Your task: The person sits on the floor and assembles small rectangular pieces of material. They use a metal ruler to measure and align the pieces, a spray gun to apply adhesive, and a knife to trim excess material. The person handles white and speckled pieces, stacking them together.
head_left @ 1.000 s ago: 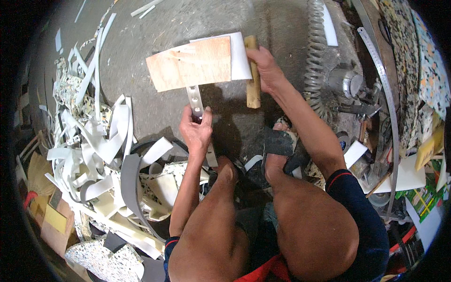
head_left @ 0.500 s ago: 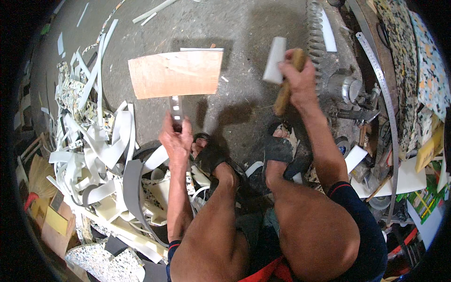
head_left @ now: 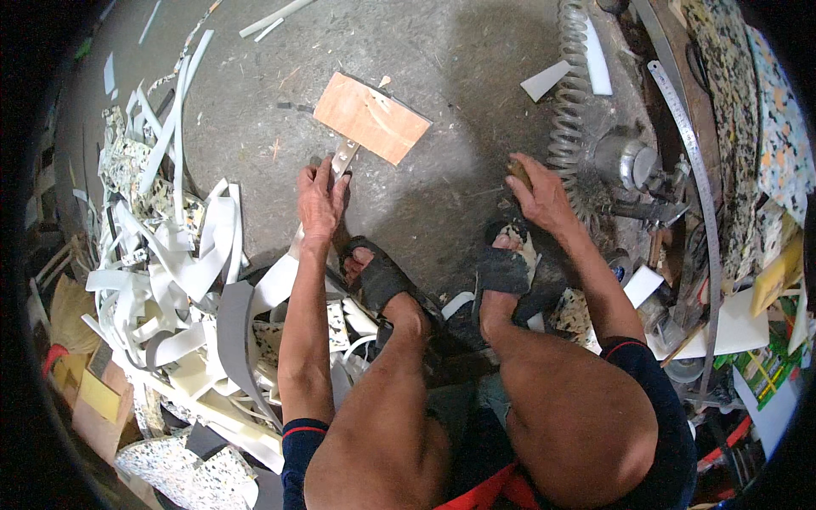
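Observation:
A flat orange-tan panel (head_left: pixel 372 117) lies tilted on or just above the floor ahead of me, its lower edge meeting a narrow strip with light marks (head_left: pixel 345 156). My left hand (head_left: pixel 320 204) is closed around this strip, which runs back under the palm. To the right, my right hand (head_left: pixel 542 195) is closed on a yellowish-brown wooden piece (head_left: pixel 519 172); only its short end shows past the fingers. A white tapered piece (head_left: pixel 545 81) rests on the floor beyond that hand.
White and speckled foam offcuts (head_left: pixel 195 255) heap up on the left. Toward the right are a coiled hose (head_left: pixel 568 110), a round metal part (head_left: pixel 629 161), a hammer (head_left: pixel 650 211) and a long steel ruler (head_left: pixel 693 144). My sandalled feet (head_left: pixel 378 276) stand between my hands.
The panel has turned clockwise, moved right and looks smaller, with the left hand still on its strip. My right hand has let go of the white piece and come nearer with the wooden piece.

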`<state>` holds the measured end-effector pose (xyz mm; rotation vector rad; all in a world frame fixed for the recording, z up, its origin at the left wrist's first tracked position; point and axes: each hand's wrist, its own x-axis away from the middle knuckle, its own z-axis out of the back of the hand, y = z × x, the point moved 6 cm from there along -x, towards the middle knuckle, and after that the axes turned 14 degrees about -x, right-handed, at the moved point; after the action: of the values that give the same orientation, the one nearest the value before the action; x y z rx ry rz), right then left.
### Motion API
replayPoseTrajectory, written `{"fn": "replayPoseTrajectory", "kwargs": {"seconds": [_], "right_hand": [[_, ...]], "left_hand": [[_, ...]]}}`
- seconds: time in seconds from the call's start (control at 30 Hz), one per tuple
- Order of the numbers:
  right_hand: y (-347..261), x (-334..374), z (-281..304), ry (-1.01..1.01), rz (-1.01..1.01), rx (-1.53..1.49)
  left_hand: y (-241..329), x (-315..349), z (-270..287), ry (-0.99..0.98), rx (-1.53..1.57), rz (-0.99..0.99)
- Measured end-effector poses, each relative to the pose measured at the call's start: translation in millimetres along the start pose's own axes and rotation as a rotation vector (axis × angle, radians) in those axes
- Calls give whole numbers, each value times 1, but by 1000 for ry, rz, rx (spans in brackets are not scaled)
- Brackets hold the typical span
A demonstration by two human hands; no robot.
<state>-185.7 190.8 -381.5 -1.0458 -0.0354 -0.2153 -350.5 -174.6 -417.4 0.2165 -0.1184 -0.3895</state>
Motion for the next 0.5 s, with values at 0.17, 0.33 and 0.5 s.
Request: {"fn": "replayPoseTrajectory", "kwargs": {"seconds": [0.17,0.33,0.5], "right_hand": [[5,6,-4,-89,-11,-19],[10,5,-5,-107,71,60],[15,7,-12,-119,74,98]], "left_hand": [[45,-3,27,179,-151,-163],[123,-17,22,32,-207,-376],[119,-16,-18,-94,-237,-337]]}}
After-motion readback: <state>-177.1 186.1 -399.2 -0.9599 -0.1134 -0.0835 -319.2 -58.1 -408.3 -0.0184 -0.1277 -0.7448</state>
